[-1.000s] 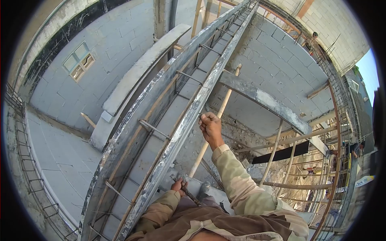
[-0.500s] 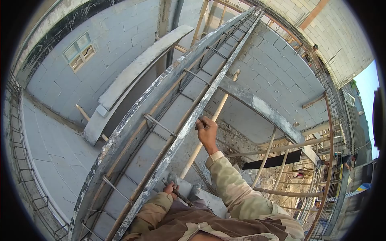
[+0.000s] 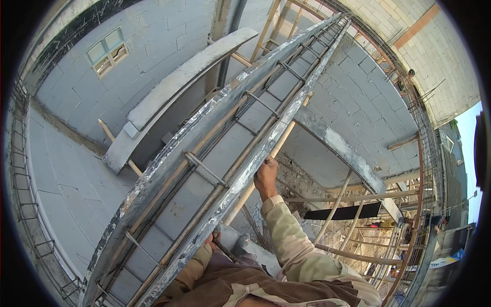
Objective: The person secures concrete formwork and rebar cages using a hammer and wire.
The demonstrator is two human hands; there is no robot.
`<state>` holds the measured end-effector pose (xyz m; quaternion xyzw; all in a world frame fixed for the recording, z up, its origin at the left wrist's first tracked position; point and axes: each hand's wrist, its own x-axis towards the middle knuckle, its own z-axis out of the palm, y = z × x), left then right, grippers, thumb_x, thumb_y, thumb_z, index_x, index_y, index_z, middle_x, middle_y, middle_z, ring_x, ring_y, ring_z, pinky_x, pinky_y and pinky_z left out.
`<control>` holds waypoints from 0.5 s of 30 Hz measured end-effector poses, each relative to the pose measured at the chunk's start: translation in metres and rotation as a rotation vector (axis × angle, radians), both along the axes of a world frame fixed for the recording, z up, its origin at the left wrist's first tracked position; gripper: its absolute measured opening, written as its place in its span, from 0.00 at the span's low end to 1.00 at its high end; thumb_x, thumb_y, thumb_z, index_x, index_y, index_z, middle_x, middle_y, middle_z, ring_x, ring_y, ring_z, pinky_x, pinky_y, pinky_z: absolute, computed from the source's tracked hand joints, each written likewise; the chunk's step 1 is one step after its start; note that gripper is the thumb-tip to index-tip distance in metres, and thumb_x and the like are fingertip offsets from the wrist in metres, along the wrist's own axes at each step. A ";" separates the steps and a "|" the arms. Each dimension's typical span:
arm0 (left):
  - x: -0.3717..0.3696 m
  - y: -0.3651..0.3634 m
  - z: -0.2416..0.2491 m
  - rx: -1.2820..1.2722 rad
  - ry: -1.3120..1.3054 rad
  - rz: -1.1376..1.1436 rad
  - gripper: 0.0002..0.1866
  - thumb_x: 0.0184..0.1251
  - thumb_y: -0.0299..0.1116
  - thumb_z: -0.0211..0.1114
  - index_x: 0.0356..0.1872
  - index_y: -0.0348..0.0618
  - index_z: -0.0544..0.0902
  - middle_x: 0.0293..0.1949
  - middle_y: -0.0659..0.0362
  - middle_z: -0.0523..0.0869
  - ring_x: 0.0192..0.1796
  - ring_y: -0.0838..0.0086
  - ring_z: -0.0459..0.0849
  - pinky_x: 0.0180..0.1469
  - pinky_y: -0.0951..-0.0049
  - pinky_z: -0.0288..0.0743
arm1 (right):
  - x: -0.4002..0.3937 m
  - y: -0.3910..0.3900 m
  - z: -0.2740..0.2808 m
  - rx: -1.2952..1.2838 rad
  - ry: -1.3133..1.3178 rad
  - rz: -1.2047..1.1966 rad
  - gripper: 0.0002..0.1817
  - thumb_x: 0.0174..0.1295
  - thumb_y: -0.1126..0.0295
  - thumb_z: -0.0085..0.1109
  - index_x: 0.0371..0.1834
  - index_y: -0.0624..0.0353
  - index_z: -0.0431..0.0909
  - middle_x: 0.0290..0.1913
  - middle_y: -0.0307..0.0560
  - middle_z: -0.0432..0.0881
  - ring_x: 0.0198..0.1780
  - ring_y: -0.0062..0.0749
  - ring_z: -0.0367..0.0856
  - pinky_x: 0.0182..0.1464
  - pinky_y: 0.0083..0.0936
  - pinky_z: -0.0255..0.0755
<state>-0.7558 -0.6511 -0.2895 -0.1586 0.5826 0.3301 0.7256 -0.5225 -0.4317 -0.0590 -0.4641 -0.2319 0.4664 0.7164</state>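
Observation:
A long grey formwork board [image 3: 240, 176] runs diagonally up the view, its near edge worn and spattered. My right hand [image 3: 266, 176] is closed against this board's outer face, just below the top edge, beside a round wooden pole [image 3: 281, 140]. What its fingers hold, if anything, is hidden. Lower down, near my body, my left hand [image 3: 210, 242] is mostly behind the board. It is closed at a dark ribbed rod [image 3: 225, 250] that looks like a tool handle; its far end is hard to make out.
Inside the formwork lies a cage of steel bars and stirrups [image 3: 204, 169]. A curved concrete slab [image 3: 189, 77] stands to the left. On the right, a grey beam [image 3: 337, 146] and several wooden props [image 3: 333, 204] span a deep drop. Another person [image 3: 439, 220] is far right.
My right hand has moved from the board's top edge down to its outer face. My left hand has slipped further behind the board with the rod. The view has shifted slightly.

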 end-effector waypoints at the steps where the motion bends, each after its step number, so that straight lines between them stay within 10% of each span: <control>1: 0.000 -0.003 -0.005 -0.008 -0.006 0.064 0.16 0.79 0.39 0.58 0.30 0.42 0.72 0.22 0.61 0.69 0.25 0.74 0.69 0.49 0.67 0.88 | -0.006 -0.008 0.003 -0.004 -0.003 0.003 0.09 0.67 0.74 0.65 0.29 0.61 0.77 0.23 0.38 0.77 0.20 0.18 0.67 0.23 0.20 0.59; 3: -0.008 -0.009 -0.045 -0.012 -0.034 0.104 0.16 0.80 0.38 0.56 0.30 0.42 0.72 0.22 0.61 0.69 0.24 0.74 0.68 0.47 0.68 0.88 | -0.016 -0.022 0.022 -0.031 -0.578 -0.071 0.06 0.67 0.75 0.63 0.32 0.63 0.79 0.22 0.39 0.78 0.20 0.22 0.71 0.24 0.23 0.64; 10: -0.001 -0.007 -0.044 -0.223 -0.044 0.263 0.17 0.80 0.38 0.57 0.28 0.40 0.72 0.23 0.61 0.70 0.24 0.74 0.69 0.45 0.68 0.89 | 0.029 -0.006 0.112 0.039 -1.256 -0.002 0.05 0.67 0.78 0.59 0.32 0.66 0.79 0.23 0.42 0.80 0.22 0.24 0.78 0.27 0.25 0.71; 15: -0.009 0.001 -0.038 -0.115 0.013 -0.026 0.12 0.78 0.35 0.59 0.32 0.42 0.75 0.24 0.62 0.72 0.24 0.74 0.71 0.44 0.68 0.89 | 0.030 0.018 0.042 -0.029 -0.442 -0.049 0.09 0.66 0.82 0.56 0.27 0.62 0.76 0.22 0.38 0.76 0.20 0.20 0.71 0.23 0.21 0.64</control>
